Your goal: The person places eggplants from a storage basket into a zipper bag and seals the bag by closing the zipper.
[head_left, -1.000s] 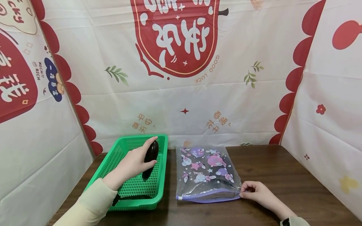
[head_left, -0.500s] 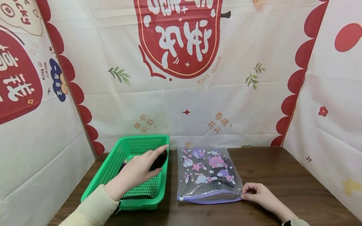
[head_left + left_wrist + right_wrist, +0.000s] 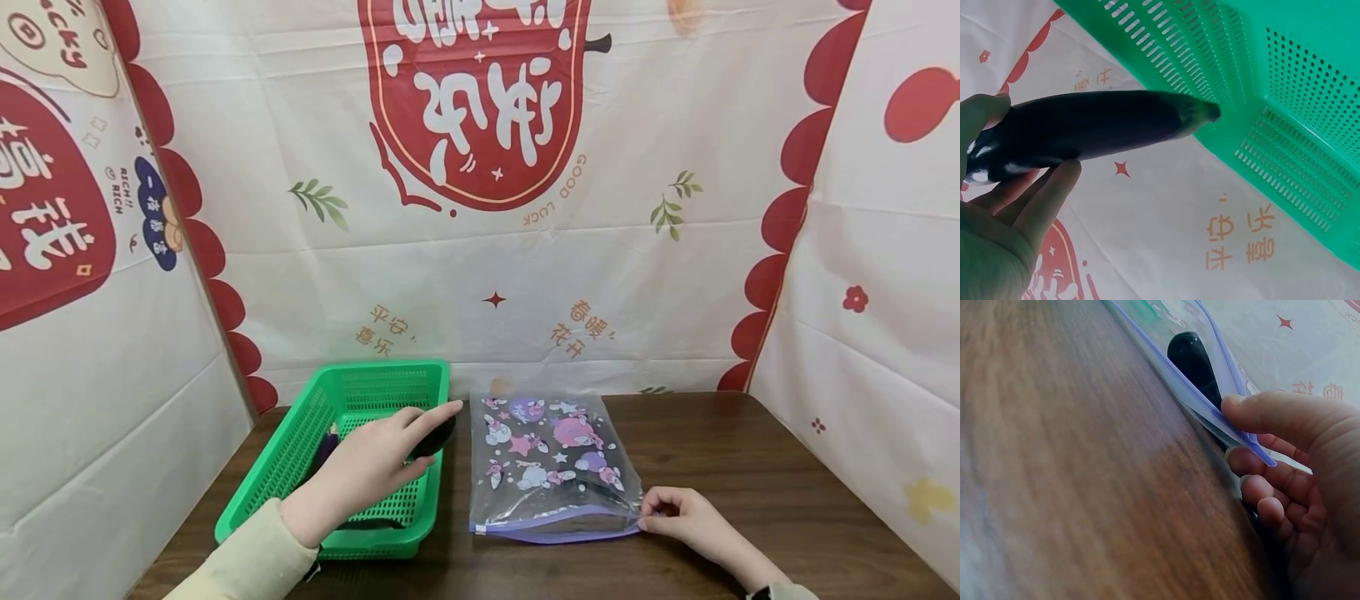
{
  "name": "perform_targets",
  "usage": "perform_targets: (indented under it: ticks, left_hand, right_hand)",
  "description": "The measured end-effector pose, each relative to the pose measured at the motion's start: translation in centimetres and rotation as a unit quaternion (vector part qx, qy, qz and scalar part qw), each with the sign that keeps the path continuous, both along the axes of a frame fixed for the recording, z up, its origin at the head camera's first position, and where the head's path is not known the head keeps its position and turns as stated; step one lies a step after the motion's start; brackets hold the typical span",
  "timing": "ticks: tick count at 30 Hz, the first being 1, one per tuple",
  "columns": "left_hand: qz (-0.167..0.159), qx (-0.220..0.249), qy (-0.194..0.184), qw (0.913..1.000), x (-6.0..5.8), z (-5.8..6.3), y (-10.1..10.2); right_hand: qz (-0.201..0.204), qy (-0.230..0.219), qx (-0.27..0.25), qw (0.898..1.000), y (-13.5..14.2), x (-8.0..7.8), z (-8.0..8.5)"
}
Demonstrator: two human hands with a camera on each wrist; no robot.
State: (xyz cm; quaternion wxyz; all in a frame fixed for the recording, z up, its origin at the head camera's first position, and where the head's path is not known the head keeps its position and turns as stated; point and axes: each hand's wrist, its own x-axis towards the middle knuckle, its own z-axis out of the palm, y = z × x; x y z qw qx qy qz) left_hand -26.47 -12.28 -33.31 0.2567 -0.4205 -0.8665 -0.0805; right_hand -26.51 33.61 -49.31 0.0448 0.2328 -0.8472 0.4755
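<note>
My left hand (image 3: 367, 467) grips a dark eggplant (image 3: 1104, 122) over the right rim of the green basket (image 3: 433, 500). Thumb and fingers lie on either side of its thick end in the left wrist view, and its stem end points toward the basket. On the table, a clear zip bag (image 3: 551, 467) with cartoon prints lies with its purple-edged mouth slightly parted. My right hand (image 3: 682, 517) pinches the mouth's right corner between thumb and fingers. A dark rounded shape (image 3: 1194, 359) shows at the bag in the right wrist view; whether inside or behind it, I cannot tell.
Inside the basket lie a purple eggplant (image 3: 327, 443), partly hidden by my left hand, and a dark long thing (image 3: 371, 524) near the front wall. The brown table (image 3: 720, 450) runs up to a printed cloth (image 3: 450, 275) at the back, with cloth sides left and right.
My left hand has lifted the eggplant from inside the basket and carried it right, to the basket's right rim. My right hand keeps its pinch on the bag corner.
</note>
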Motion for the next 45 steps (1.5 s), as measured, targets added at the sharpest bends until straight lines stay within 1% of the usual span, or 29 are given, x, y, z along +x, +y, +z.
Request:
perform_targets:
  ticks: [4, 8, 15, 21, 26, 29, 36, 42, 45]
  left_hand:
    - [-0.019, -0.009, 0.029, 0.9994, 0.1, 0.0, 0.3]
    - [-0.036, -0.011, 0.046, 0.9982, 0.2, -0.2, 0.6]
    - [-0.068, -0.013, 0.080, 0.9944, 0.4, -0.7, 1.0]
    - [-0.085, -0.014, 0.115, 0.9896, 0.7, -0.9, 1.5]
    - [-0.094, -0.021, 0.135, 0.9862, 1.0, -1.1, 1.7]
    - [-0.106, -0.023, 0.148, 0.9830, 1.1, -1.1, 1.9]
    - [-0.141, -0.027, 0.163, 0.9762, 1.5, -1.1, 2.4]
    - [-0.149, -0.039, 0.175, 0.9724, 1.5, -1.3, 2.5]
    - [-0.150, -0.044, 0.174, 0.9723, 1.5, -1.5, 2.6]
  right_hand:
    - [-0.006, 0.001, 0.000, 1.000, 0.2, -0.1, 0.0]
    - [-0.009, 0.001, 0.000, 1.000, 0.3, -0.1, -0.1]
    - [-0.005, 0.001, -0.002, 1.000, 0.1, 0.0, -0.2]
    - [-0.010, 0.005, 0.000, 1.000, 0.0, -0.1, -0.1]
    - [-0.008, 0.008, -0.002, 1.000, 0.0, -0.1, -0.2]
    - [-0.007, 0.011, -0.002, 1.000, 0.0, -0.1, -0.3]
    - [-0.008, 0.006, -0.003, 1.000, 0.0, -0.1, -0.3]
    - [-0.006, 0.003, -0.001, 1.000, 0.0, 0.0, -0.2]
    - [-0.007, 0.005, 0.001, 1.000, 0.0, 0.0, -0.2]
